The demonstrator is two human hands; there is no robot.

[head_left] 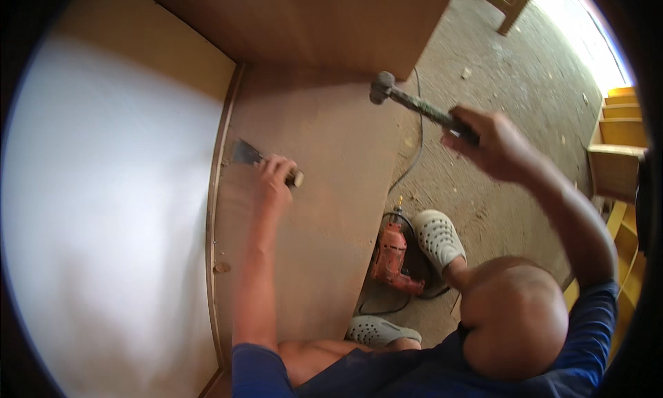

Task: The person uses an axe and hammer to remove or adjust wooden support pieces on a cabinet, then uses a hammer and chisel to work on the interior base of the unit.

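My left hand (275, 173) is closed around a wide-bladed chisel (246, 152), whose light handle end sticks out behind my fingers. The chisel's dark blade points left, toward the wooden strip (221, 156) along the edge of the brown board (318, 218). I cannot tell whether the blade touches the strip. My right hand (492, 141) grips a hammer (423, 109) near the end of its handle. The hammer is raised to the right of the chisel and apart from it, with its grey head at the upper left.
Upright panels stand to the left, a white one (117, 191), and at the back, a brown one (331, 25). A red power drill (391, 256) with a bit lies on the dusty floor (497, 87) beside my grey clogs (437, 234). Its cord (420, 136) trails there. Yellow wooden pieces (621, 129) stand at right.
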